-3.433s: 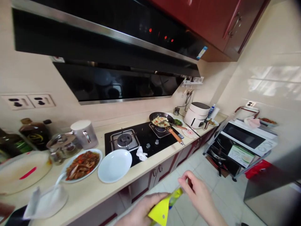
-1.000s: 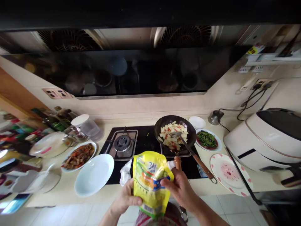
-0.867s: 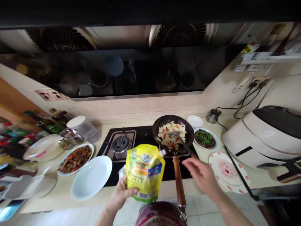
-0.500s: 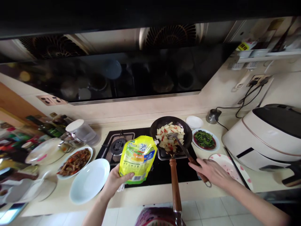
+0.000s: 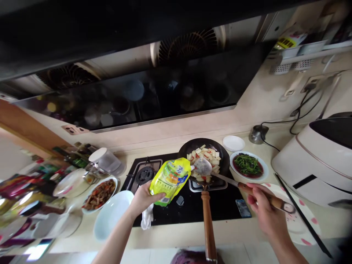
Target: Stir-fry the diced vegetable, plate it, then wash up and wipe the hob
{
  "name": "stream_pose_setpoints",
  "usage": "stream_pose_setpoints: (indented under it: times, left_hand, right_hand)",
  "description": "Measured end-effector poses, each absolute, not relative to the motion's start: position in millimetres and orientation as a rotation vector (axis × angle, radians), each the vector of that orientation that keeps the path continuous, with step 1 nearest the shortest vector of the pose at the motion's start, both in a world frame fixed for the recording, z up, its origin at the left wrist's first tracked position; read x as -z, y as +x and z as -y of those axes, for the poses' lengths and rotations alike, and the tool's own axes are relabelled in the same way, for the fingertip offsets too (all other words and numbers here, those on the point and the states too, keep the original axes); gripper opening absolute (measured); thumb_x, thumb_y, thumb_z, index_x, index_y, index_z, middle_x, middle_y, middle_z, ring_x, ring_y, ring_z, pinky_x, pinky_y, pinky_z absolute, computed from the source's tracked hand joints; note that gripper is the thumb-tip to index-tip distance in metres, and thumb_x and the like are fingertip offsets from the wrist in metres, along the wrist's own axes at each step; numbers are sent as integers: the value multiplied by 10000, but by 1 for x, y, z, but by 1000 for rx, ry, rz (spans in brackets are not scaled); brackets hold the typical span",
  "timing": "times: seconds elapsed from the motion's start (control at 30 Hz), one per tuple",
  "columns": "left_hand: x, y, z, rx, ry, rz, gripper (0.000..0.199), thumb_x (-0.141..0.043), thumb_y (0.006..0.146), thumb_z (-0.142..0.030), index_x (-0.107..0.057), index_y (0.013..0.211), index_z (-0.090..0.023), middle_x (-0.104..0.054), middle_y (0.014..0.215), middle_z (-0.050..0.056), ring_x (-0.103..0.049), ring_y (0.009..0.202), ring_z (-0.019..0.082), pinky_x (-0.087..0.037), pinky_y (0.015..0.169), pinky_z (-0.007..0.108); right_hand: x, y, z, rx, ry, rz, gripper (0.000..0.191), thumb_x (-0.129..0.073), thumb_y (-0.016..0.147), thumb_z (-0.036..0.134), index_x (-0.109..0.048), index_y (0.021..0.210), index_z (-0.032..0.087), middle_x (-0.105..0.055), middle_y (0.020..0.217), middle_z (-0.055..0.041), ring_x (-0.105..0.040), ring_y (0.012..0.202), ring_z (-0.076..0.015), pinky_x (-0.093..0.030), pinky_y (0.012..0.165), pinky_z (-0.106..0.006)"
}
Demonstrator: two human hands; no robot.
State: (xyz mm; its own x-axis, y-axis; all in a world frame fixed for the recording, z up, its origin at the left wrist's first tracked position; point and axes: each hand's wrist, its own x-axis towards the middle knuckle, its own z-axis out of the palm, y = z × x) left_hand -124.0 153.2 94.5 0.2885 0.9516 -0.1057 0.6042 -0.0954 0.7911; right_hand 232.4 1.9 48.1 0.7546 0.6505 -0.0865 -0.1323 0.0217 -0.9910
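L hand (image 5: 143,198): fingers closed round the lower part of a yellow pouch (image 5: 170,179), thumb on the printed face. Pouch is tipped, its white spout end (image 5: 192,168) pointing at the bowl of a spatula (image 5: 202,167). Whether anything comes out of the spout: can't tell, too small.

R hand (image 5: 262,209): fingers curled shut on the spatula's wooden handle (image 5: 271,200) near its far end; fingertips partly hidden behind the handle. Metal shaft runs up-left, bowl held over the pan (image 5: 205,157), just beside the spout.

Pan sits on the R burner of a black hob (image 5: 192,201), holding pale cubes w/ red bits. Its wooden handle (image 5: 209,227) points toward the viewer, end cut off at the bottom edge.

Beyond that:
- L burner (image 5: 144,174) bare; white cloth (image 5: 147,218) on hob edge, partly behind the L wrist.
- Empty white plate (image 5: 112,218) and a plate of brown stir-fry (image 5: 100,189) left of hob.
- Plate of greens (image 5: 247,167) right of pan, small white dish (image 5: 233,143) behind it.
- Spotted plate (image 5: 302,220) under/behind the R hand, mostly covered.
- White appliance (image 5: 316,157) at right, cut off by frame.
- Far-left worktop items blurred, not identifiable.
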Motion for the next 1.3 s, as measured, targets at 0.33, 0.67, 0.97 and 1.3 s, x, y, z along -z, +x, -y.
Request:
stream_pose_setpoints:
  times: [0.33, 0.67, 0.97, 1.3]
  left_hand:
    - [-122, -111, -159, -262, 2185, -1600, 387, -676, 644, -466, -662, 908, -183, -743, 833, 33, -687, 782, 242, -492, 653, 265]
    - [-138, -100, -148, -84, 2371, -1738, 361, -610, 708, -442, -645, 971, -199, -714, 913, 59, -662, 809, 227, -434, 671, 260]
    - [-149, -89, -142, 117, 2471, -1794, 312, -574, 763, -417, -631, 992, -212, -699, 930, 63, -660, 812, 212, -384, 628, 239]
    - [-155, -89, -142, 137, 2458, -1830, 358, -583, 765, -441, -619, 1032, -206, -706, 942, 71, -665, 835, 222, -392, 637, 238]
  right_hand:
    - [-64, 209, 3, -703, -1400, 509, 411, -595, 768, 585, -646, 918, 205, -551, 579, 7, -543, 564, -141, -486, 500, -226]
    - [-67, 198, 2, -605, -1381, 586, 383, -568, 791, 570, -636, 881, 204, -550, 559, 11, -559, 526, -144, -484, 491, -238]
    - [-65, 196, 2, -630, -1363, 575, 378, -573, 796, 562, -638, 896, 203, -567, 570, 8, -563, 533, -140, -485, 495, -232]
    - [-64, 193, 2, -627, -1340, 555, 371, -592, 785, 554, -646, 898, 205, -568, 576, 6, -569, 538, -144, -491, 490, -236]
